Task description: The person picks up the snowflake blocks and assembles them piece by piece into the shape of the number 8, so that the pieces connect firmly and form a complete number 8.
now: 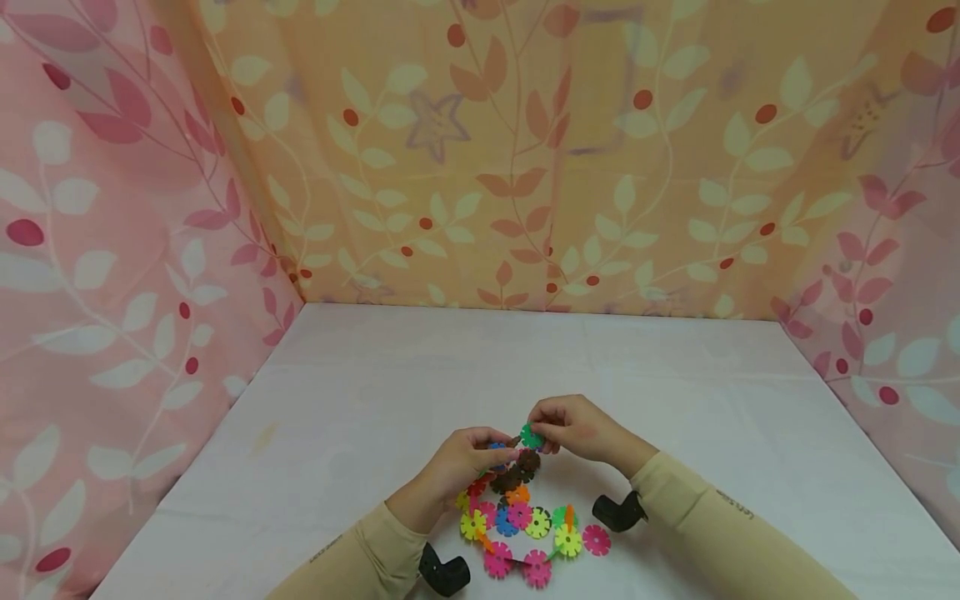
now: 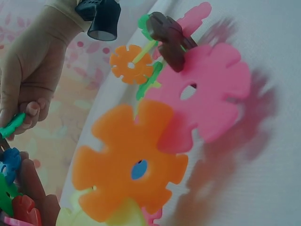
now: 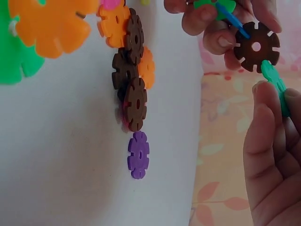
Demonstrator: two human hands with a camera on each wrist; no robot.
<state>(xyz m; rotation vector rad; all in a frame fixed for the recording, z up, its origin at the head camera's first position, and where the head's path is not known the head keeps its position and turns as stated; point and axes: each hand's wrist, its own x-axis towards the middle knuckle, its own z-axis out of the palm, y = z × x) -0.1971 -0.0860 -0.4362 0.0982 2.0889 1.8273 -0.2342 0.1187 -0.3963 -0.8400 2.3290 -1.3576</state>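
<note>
Left hand (image 1: pixel 453 467) grips the joined discs (image 3: pixel 211 11), right hand (image 1: pixel 581 429) pinches the green disc (image 3: pixel 276 84); best keep the brown disc (image 3: pixel 266 46) steady and press squarely, without twisting

You face an orange curtain (image 1: pixel 585 192) printed with pale leaves and star outlines; a pink leafy curtain (image 1: pixel 135 275) hangs at your left, another pink curtain (image 1: pixel 900 250) at your right; your white tabletop (image 1: pixel 637 358) bears a faint yellowish stain (image 1: pixel 264 437).

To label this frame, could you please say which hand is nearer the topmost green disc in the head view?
Right: the right hand pinches the green disc; beside it, the left hand holds joined discs.
</note>
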